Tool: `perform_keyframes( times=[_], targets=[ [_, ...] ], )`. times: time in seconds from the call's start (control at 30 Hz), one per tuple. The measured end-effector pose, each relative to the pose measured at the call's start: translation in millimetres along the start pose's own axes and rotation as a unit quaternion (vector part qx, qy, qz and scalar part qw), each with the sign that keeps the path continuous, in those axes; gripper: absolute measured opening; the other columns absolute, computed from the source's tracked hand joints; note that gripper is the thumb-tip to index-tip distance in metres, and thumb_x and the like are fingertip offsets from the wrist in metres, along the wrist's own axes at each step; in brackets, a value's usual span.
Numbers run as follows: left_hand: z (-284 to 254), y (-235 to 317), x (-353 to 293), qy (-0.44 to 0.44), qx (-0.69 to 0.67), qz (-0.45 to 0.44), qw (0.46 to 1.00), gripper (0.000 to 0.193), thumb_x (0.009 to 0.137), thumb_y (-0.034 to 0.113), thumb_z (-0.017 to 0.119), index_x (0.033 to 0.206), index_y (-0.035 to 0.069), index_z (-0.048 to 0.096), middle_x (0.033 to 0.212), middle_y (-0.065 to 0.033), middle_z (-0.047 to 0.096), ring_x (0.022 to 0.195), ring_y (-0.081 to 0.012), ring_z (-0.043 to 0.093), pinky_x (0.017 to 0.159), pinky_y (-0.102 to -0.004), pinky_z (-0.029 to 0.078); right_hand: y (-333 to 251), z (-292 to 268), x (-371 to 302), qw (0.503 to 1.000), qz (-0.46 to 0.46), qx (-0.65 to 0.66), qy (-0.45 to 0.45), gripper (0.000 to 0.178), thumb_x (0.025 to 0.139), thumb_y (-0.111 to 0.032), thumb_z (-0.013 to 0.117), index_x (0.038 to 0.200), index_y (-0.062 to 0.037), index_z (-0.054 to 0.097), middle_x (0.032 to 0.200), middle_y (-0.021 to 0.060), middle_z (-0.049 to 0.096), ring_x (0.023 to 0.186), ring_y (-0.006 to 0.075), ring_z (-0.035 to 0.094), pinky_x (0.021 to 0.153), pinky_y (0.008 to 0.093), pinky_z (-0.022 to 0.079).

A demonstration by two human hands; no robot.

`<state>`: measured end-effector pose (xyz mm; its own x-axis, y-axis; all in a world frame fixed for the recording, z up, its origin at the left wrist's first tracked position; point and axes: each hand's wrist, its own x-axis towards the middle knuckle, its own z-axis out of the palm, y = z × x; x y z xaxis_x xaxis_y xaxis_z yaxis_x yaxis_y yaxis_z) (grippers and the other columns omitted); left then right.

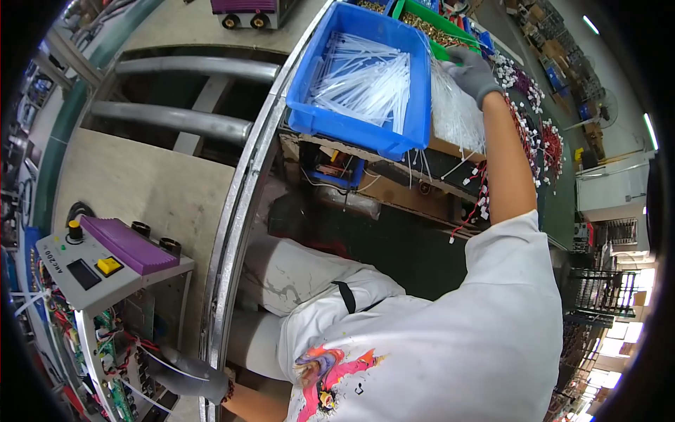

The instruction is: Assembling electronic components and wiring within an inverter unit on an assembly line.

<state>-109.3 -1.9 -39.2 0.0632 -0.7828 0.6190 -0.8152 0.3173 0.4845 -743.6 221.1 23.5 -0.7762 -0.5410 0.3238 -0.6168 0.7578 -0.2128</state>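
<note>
We've got white cable ties (362, 84) heaped in the blue bin (344, 131). Our right hand (472, 74), grey glove, is just off that bin's right side, over loose ties (453, 109) and at the lower end of a green bin (432, 29) of brass-coloured parts; fingers bent, can't tell if they're pinching anything. Our left hand (184, 373), also grey-gloved, is well below and left of the blue bin, at the wiring (144, 344) of the open machine (126, 246); fingertips lost in shadow, so we can't tell whether they're clamped on a wire or apart. A white strip (179, 372) runs across that glove. Machine has a purple top and a yellow switch (109, 266), and sits lower left of the blue bin; circuit boards (121, 401) show in its open side. Left of the blue bin we have a metal rail (241, 190), then two rollers (176, 119); second purple machine (244, 7) up and left. Red wires with white connectors (552, 144) lie to the blue bin's right.
</note>
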Motion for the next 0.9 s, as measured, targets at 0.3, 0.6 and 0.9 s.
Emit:
perform_keyframes(
  times=[0.3,0.6,0.9],
  targets=[
    [7.0,-15.3,-0.7,0.039,-0.014,0.002,0.999,0.049,0.091,0.041,0.062,0.098,-0.007,0.058,0.092,-0.0161,0.066,0.078,-0.0273,0.063,0.069,-0.0358,0.050,-2.0,13.1,12.7,0.993,-0.009,0.037,-0.110,0.021,0.084,-0.022,0.061,0.098,-0.0085,0.070,0.098,0.0142,0.069,0.092,0.0294,0.066,0.085,0.0372,0.050],
    [-8.1,-32.6,-7.6,-0.045,-0.054,-0.006,0.998,0.047,0.098,0.026,0.047,0.131,-0.008,0.048,0.121,-0.0228,0.059,0.105,-0.0300,0.060,0.090,-0.0368,0.047,-155.1,-56.0,-83.4,0.940,-0.110,0.241,0.216,0.018,0.091,-0.011,0.054,0.105,-0.0030,0.062,0.084,0.0112,0.066,0.077,0.0188,0.063,0.071,0.0315,0.052],
    [-5.2,-9.7,-8.2,-0.007,-0.261,-0.097,0.960,0.027,0.086,0.013,0.070,0.105,-0.001,0.056,0.100,-0.0096,0.064,0.089,-0.0145,0.061,0.082,-0.0270,0.047,-398.5,75.6,-274.4,0.654,-0.328,0.572,-0.369,0.020,0.089,-0.012,0.054,0.102,0.0011,0.062,0.085,0.0139,0.062,0.068,0.0219,0.060,0.063,0.0321,0.048]
  ],
)
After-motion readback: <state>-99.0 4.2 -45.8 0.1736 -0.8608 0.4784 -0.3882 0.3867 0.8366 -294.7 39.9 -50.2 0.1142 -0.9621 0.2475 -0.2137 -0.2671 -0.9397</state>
